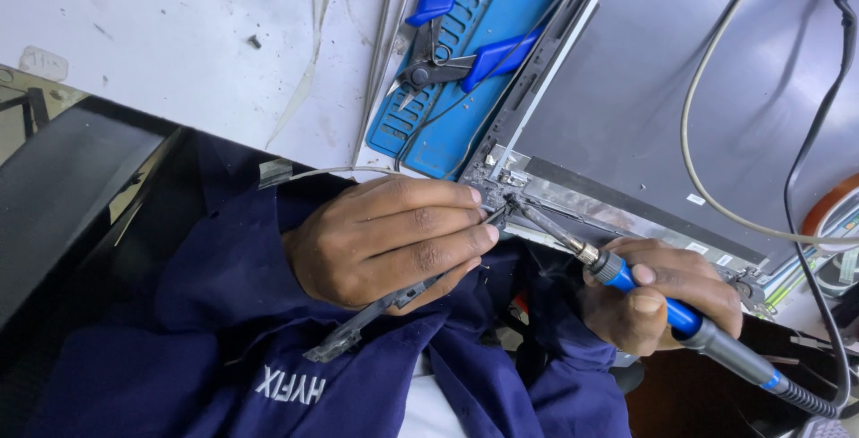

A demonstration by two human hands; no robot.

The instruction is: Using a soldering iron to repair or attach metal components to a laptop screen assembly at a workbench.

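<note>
My right hand (667,299) grips a soldering iron (662,306) with a blue and black handle, its metal tip touching the corner hinge area (506,189) of a grey laptop lid panel (680,80). My left hand (394,239) pinches a thin dark tool, tweezers by the look of it (376,313), whose tip meets the same corner next to the iron's tip. Both hands rest over my dark blue work jacket (224,331).
Blue-handled cutting pliers (447,53) lie on a blue ribbed tray (465,89) on the white bench. Thin metal rods (380,53) run beside the tray. A white cable (716,196) and a black cable (810,170) cross the lid. A dark panel (63,187) sits at left.
</note>
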